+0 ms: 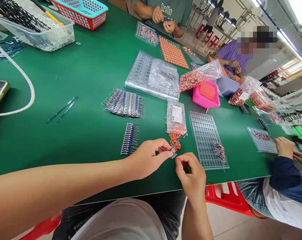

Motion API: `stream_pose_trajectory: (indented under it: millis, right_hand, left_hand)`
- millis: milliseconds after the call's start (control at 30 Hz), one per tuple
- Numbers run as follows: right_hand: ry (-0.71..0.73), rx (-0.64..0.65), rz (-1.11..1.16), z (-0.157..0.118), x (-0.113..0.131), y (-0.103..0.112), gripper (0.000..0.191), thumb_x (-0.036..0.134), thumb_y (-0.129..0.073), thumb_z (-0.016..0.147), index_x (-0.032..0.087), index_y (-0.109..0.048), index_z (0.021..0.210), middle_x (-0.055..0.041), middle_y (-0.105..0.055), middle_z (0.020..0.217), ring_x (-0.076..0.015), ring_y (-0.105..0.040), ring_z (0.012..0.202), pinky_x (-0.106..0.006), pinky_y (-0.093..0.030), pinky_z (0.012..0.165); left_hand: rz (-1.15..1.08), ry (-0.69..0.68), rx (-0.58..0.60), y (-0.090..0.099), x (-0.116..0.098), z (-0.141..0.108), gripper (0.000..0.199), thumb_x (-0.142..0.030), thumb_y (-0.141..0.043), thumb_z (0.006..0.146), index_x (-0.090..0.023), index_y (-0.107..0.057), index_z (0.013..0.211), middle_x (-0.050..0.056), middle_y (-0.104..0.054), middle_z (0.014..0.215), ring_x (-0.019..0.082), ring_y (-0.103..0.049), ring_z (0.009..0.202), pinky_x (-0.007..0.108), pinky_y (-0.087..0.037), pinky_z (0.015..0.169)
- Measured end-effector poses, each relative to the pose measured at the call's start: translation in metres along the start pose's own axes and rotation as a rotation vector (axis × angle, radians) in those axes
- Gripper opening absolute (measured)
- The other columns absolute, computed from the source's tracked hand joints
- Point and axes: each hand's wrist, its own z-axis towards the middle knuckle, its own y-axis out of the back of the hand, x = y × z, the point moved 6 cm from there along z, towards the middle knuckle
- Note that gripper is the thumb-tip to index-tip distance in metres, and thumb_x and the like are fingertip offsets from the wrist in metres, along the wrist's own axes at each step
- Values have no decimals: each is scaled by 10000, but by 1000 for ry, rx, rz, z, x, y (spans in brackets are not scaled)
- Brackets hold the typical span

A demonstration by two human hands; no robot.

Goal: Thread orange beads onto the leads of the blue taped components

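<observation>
My left hand (149,159) pinches a thin blue circuit-board strip (178,141) with fine wire leads between thumb and fingers. Close beside its lower end, my right hand (192,173) has thumb and forefinger pressed together; whatever is in that pinch is too small to make out. Small orange discs (175,136) lie in a pile just beyond the fingers, spilling from a clear labelled bag (176,115). Left of my left hand is a neat row of wired blue board strips (130,139), with a larger stack of strips (127,104) behind it.
A clear slotted tray (204,133) holding wired parts (219,151) lies to the right. Stacked clear trays (151,75), a pink basket (206,101) and a plastic bin (51,40) stand farther back. A white cable (32,86) curves at left. Co-workers sit across and at right.
</observation>
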Motion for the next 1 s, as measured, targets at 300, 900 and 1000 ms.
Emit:
stream_pose_trajectory:
  millis: [300,900,1000]
  right_hand:
    - [2,-338,258,-24,4,5,162,93,-645,915,234,-695,977,-8,-627,862,-143,-607,796,-256,-495,635]
    - [172,-455,-57,-32,18,5,299,46,-698,876,247,-716,1097,-27,-676,890,-149,-648,747,-275,-530,562]
    - [173,-461,-64,-32,19,5,289,37,-703,869,230,-719,1082,-29,-680,892,-148,-649,758,-278,-538,587]
  left_hand:
    - [-285,-19,149,-16,-4,-13,203,-325,-625,871,-148,-683,951,76,-738,991,216,-659,968,373,-509,921]
    - [-581,150,148,-18,2,-12,99,-222,-703,860,-186,-634,799,-11,-726,882,138,-660,909,278,-510,926]
    - [-583,161,152,-19,3,-12,112,-242,-706,862,-180,-631,807,17,-746,930,161,-668,967,294,-508,944]
